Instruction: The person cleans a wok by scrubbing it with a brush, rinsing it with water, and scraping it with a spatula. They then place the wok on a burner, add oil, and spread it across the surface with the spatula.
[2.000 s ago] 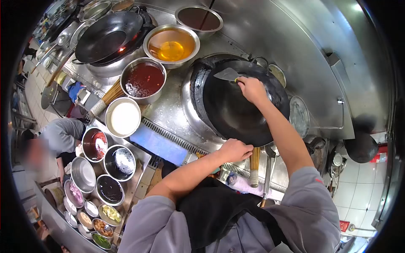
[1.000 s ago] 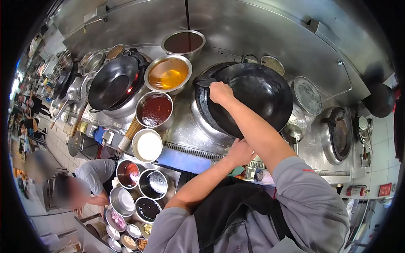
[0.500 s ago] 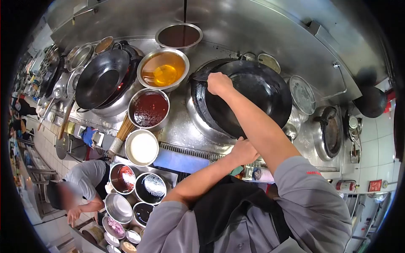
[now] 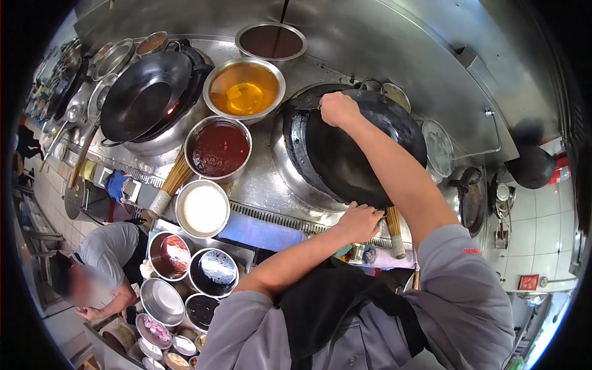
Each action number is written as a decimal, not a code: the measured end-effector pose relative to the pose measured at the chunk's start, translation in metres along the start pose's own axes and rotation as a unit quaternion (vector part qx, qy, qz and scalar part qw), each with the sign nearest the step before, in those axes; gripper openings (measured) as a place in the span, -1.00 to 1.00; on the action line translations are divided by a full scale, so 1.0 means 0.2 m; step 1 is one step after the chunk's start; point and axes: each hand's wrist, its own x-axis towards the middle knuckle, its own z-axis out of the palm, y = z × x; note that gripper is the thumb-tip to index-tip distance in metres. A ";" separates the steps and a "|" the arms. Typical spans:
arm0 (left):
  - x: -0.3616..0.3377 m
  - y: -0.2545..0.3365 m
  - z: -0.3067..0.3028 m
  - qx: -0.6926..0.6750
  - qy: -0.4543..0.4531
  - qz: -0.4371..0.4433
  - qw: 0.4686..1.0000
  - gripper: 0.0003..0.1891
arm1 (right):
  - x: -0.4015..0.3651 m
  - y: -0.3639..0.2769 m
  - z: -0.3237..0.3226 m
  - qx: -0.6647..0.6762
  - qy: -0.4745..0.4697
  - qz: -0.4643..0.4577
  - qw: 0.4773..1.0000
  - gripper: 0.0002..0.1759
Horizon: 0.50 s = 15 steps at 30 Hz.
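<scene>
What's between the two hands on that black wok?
Head view: only the bare dark inside of the black wok, between right hand at the far rim and left hand at the near rim; the right forearm crosses over it.

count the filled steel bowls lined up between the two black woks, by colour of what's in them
dark brown bowl: 1
amber bowl: 1
red bowl: 1
white bowl: 1
total: 4

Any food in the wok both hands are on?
No: the wok shows bare dark metal inside, right hand at its far rim, left hand at its near rim.
</scene>
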 end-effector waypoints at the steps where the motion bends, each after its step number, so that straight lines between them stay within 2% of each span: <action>1: 0.00 -0.01 0.01 -0.004 0.002 0.000 1.000 -0.50 | 0.00 -0.01 -0.01 -0.009 0.000 -0.011 1.000 -0.71; 5: 0.05 -0.04 0.06 -0.020 0.011 -0.001 1.000 -0.62 | -0.01 -0.10 -0.05 -0.057 -0.004 -0.043 0.997 -0.73; 9: 0.08 -0.02 0.08 -0.015 0.007 -0.017 1.000 -0.71 | 0.01 -0.08 -0.04 -0.037 0.013 -0.046 0.998 -0.75; 11: 0.09 -0.03 0.10 0.004 0.013 -0.006 1.000 -0.72 | -0.03 -0.10 -0.03 -0.059 0.034 -0.079 0.995 -0.75; 15: 0.06 0.01 0.07 -0.006 -0.037 -0.016 0.999 -0.72 | 0.01 -0.14 0.02 -0.044 0.022 -0.062 0.997 -0.74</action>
